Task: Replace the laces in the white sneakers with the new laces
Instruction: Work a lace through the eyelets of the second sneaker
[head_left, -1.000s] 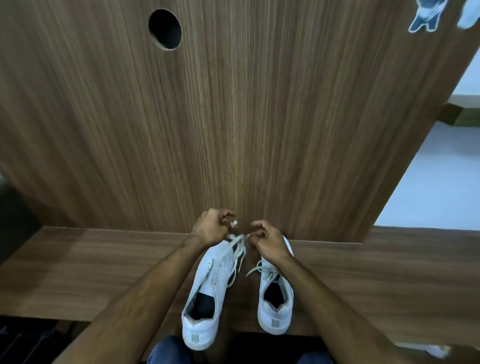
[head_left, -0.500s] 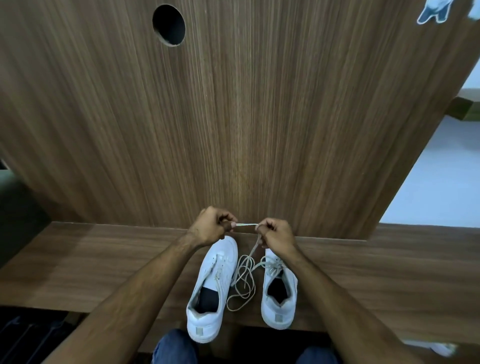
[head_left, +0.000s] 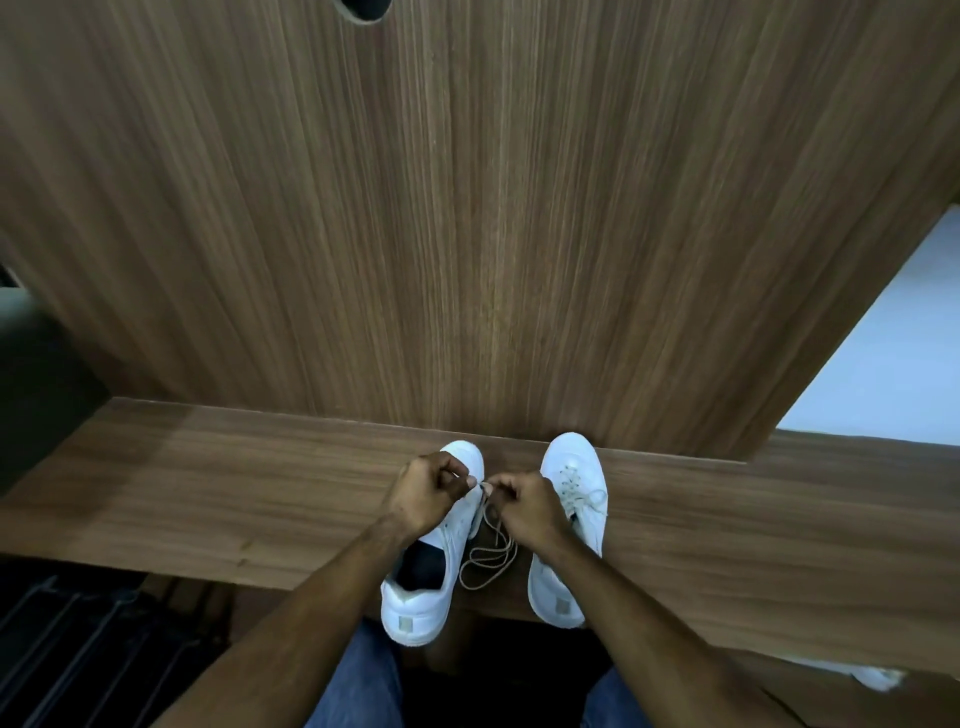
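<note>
- White low-top leather sneakers: left sneaker (head_left: 431, 566) and right sneaker (head_left: 574, 499) stand side by side at the near edge of the brown wood-grain surface (head_left: 208, 499), toes pointing far.
- Left hand (head_left: 426, 493) and right hand (head_left: 524, 506): each grip pinches one end of a thin pale lace (head_left: 488, 556) above the left sneaker's toe.
- Lace slack lies looped between the sneakers.
- Handling, judged: lace light, limp, tangle-prone; best held at the stiff tip. Sneakers light and firm.
</note>
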